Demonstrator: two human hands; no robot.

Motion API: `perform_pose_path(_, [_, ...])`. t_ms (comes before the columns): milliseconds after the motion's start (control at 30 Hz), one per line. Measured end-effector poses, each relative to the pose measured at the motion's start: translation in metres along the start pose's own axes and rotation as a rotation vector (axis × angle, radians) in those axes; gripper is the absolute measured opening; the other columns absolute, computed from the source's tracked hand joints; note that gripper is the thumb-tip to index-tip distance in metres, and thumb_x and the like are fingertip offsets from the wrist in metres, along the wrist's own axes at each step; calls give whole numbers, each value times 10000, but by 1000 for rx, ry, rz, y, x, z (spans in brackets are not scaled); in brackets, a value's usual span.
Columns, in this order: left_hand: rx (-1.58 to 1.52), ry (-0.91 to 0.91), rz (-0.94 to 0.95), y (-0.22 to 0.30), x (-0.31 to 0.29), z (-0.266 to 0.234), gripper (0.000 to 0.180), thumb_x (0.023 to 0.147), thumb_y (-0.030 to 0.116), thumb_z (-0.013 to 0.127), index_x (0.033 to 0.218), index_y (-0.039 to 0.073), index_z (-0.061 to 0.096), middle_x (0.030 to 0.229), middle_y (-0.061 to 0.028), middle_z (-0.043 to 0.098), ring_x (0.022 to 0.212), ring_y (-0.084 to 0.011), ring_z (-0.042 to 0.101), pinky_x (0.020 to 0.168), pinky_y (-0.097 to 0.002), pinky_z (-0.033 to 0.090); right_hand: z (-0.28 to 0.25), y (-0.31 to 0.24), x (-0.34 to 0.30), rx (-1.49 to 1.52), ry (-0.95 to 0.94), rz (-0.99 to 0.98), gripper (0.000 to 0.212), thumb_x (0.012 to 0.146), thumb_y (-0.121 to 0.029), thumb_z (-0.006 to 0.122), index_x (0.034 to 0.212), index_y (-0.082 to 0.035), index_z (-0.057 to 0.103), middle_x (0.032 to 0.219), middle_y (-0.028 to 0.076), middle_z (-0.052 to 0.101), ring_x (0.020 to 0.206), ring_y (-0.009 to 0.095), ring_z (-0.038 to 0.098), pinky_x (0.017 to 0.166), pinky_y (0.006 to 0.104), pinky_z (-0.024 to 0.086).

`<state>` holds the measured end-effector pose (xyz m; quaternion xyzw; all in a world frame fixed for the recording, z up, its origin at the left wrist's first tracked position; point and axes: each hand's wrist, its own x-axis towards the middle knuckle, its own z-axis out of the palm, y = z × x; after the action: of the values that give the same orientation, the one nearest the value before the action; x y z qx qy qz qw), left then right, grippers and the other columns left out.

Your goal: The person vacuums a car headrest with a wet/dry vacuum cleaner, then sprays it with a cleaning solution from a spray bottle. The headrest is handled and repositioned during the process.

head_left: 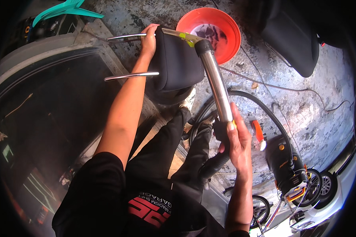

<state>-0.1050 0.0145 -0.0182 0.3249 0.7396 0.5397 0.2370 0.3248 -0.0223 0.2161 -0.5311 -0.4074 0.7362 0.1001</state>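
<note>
A black car headrest (180, 59) with two chrome posts hangs in front of me, over the floor. My left hand (148, 42) grips its post side near the far post, some fingers hidden behind it. My right hand (238, 140) is wrapped round the lower end of a vacuum cleaner wand (216, 79), a shiny metal tube with a black collar. At the tube's far end, a clear flat nozzle (190, 37) with yellow-green bits lies along the headrest's far edge; whether it touches the cloth I cannot tell. A black hose (215, 164) leads down from the wand's grip.
Beyond the headrest stands a red tub (230, 39) with dark wet patches inside. A black vacuum cleaner (283, 164) is at the right, its hose and cables crossing the worn floor. A black car seat (292, 39) is far right. Left is a car's glass (47, 98).
</note>
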Motion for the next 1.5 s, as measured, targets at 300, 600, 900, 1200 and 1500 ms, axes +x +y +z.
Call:
perform_pose_path(300, [55,83,-248,-30,35,1,364,914,313,619,948,-19,763,882,-42,719,864,-169,635,811,-327,497,-1,22,-61,-20,35,99,598,1112,-314,552,1652,-140,363,1109,58,635,650,64,557,558,222,494])
perform_pose_path(600, [240,91,-497,-67,79,7,583,814,427,679,1099,-77,751,1186,-270,737,1165,-363,681,1019,-432,503,4,39,-88,-65,90,87,556,1094,-197,578,1616,-88,422,1530,142,586,614,72,576,585,254,537])
perform_pose_path(900, [341,-26,-629,-114,122,7,650,809,449,687,1232,-42,735,1401,-287,647,1340,-379,601,1116,-427,454,5,61,-102,-224,104,20,565,1051,-115,636,1581,-36,458,1446,230,637,685,135,651,697,307,570])
perform_pose_path(1200, [448,-175,-509,-82,133,19,438,872,379,604,1096,38,765,1224,-276,723,1206,-368,657,1020,-462,485,-35,50,-156,-402,317,-23,564,1003,-147,696,1491,81,527,1119,209,724,882,236,691,838,356,547])
perform_pose_path(1500, [612,-657,-218,-82,116,15,418,889,357,599,1100,32,755,1207,-253,734,1177,-351,671,994,-454,494,-47,4,-86,-589,423,-468,740,972,-424,722,1401,157,563,1259,332,695,1134,404,723,965,439,569])
